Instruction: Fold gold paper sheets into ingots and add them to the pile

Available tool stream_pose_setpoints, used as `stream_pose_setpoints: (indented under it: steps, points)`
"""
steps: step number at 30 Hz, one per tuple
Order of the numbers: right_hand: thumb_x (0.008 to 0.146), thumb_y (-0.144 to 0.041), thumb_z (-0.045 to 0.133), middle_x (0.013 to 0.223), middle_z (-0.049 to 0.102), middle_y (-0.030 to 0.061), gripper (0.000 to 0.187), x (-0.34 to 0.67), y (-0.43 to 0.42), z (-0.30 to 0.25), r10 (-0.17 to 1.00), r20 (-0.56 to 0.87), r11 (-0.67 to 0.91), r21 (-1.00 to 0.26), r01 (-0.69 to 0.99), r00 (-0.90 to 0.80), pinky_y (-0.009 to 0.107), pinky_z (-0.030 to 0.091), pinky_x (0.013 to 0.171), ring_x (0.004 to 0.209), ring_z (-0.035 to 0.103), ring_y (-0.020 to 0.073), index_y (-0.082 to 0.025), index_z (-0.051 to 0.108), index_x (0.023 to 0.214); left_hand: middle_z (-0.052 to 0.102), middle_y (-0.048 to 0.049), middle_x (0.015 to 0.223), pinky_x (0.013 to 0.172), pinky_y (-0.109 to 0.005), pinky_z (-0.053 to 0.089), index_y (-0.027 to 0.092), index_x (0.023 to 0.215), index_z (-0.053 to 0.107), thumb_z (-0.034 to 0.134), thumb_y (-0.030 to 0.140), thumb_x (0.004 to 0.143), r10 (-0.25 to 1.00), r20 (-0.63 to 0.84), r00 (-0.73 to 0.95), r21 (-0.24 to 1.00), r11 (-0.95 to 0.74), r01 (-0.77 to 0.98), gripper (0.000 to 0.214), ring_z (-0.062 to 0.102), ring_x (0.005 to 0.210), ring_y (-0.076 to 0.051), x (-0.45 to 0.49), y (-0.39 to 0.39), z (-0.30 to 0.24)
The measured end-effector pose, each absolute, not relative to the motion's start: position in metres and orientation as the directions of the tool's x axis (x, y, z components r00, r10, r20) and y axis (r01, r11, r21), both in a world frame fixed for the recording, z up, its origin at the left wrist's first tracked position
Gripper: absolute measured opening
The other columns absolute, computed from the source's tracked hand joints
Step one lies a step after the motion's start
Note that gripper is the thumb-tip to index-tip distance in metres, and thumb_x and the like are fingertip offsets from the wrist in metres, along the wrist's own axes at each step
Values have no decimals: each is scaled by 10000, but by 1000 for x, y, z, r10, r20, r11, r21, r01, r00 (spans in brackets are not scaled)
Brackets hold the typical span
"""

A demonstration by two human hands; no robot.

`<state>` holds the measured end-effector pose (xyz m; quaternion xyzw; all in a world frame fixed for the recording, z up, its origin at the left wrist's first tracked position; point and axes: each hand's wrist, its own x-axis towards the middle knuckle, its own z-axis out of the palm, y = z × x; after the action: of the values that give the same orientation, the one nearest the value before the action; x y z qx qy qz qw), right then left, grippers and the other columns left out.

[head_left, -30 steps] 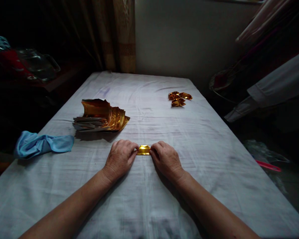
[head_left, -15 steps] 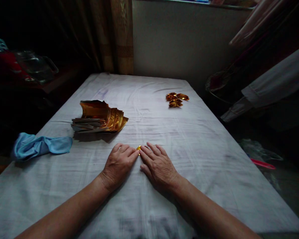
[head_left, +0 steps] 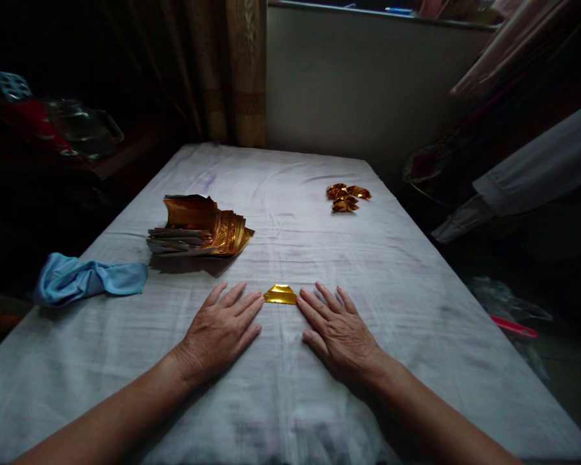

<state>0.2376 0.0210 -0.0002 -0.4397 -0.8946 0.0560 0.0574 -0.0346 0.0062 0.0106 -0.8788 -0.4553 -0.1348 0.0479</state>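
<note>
Between my two hands a folded gold foil paper lies flat on the white cloth, shaped like a low trapezoid. My left hand rests palm down with fingers spread, its fingertips at the paper's left corner. On the other side my right hand also lies palm down, fingers apart, its index fingertip at the right corner. Beyond my left hand stands a stack of gold foil sheets, some curled upright. Several folded gold foil pieces sit in a small group farther back on the right.
A blue cloth lies crumpled at the left edge of the white-covered table. Off the left side, a glass jug stands on a dark surface. Garments hang at the right, above a plastic bag and a pink object.
My hands have slid apart to either side, and their fingers have spread. The folded gold foil paper, mostly covered before, now shows whole between them. The view has shifted slightly.
</note>
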Motion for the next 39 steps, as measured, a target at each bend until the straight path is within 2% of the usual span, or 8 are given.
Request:
stream_pose_setpoints:
  steps: [5, 14, 18, 21, 26, 30, 36, 39]
  points:
    - [969, -417, 557, 1595, 341, 122, 568, 238, 19, -5, 806, 94, 591, -105, 799, -584, 581, 262, 1154, 1467, 312, 342, -280, 429, 1505, 677, -90, 1302, 1115, -560, 325, 191, 1233, 673, 550, 339, 968, 807, 288, 516, 65, -554, 830, 327, 559, 1276, -343, -16, 7, 17]
    - [974, -435, 551, 1587, 360, 131, 553, 237, 18, -4, 825, 96, 564, -116, 817, -556, 578, 264, 1150, 1471, 305, 339, -309, 434, 1500, 476, -108, 1522, 1205, -487, 207, 162, 1479, 443, 387, 512, 1021, 809, 159, 565, 97, -583, 807, 579, 413, 1424, -246, 12, 11, -7]
    - [966, -423, 570, 1575, 380, 138, 544, 237, 17, -5, 829, 114, 558, -117, 822, -547, 576, 262, 1150, 1469, 309, 342, -307, 459, 1486, 502, -89, 1505, 1215, -498, 145, 203, 1485, 447, 361, 499, 1027, 809, 136, 571, 69, -583, 810, 552, 437, 1406, -253, -16, 5, -3]
    - [970, -414, 562, 1566, 399, 138, 518, 237, 17, -4, 829, 127, 558, -119, 822, -544, 577, 270, 1144, 1461, 325, 340, -312, 480, 1472, 549, -78, 1466, 1200, -526, 162, 229, 1464, 479, 380, 474, 1025, 811, 150, 566, 67, -580, 812, 512, 484, 1364, -273, -27, 3, 2]
    - [982, -367, 530, 1513, 480, 132, 423, 232, 20, 0, 847, 148, 530, -160, 833, -510, 579, 291, 1126, 1428, 378, 343, -299, 567, 1399, 668, -55, 1327, 1129, -570, 264, 241, 1323, 607, 460, 328, 1018, 811, 235, 536, 99, -568, 817, 350, 598, 1223, -300, -28, 15, 8]
    - [960, -307, 553, 1436, 564, 117, 339, 225, 25, 1, 860, 192, 508, -227, 831, -474, 567, 298, 1126, 1381, 439, 337, -273, 657, 1282, 762, -36, 1055, 1066, -531, 356, 238, 1089, 692, 534, 248, 986, 796, 275, 539, 92, -580, 809, 189, 682, 977, -241, -21, 31, 17]
    - [898, -231, 611, 1353, 632, 96, 285, 219, 31, 0, 858, 255, 510, -326, 796, -446, 547, 339, 1108, 1317, 502, 330, -238, 697, 1170, 688, -37, 703, 987, -485, 432, 166, 833, 664, 525, 56, 922, 684, 264, 680, -216, -646, 732, 198, 628, 672, -201, -8, 44, 24]
    - [881, -212, 621, 1327, 648, 98, 251, 218, 32, -2, 848, 292, 525, -342, 779, -443, 536, 362, 1095, 1300, 515, 332, -218, 700, 1120, 662, -47, 654, 947, -447, 457, 151, 769, 643, 485, 31, 917, 641, 257, 723, -266, -673, 691, 247, 598, 611, -190, -5, 47, 21]
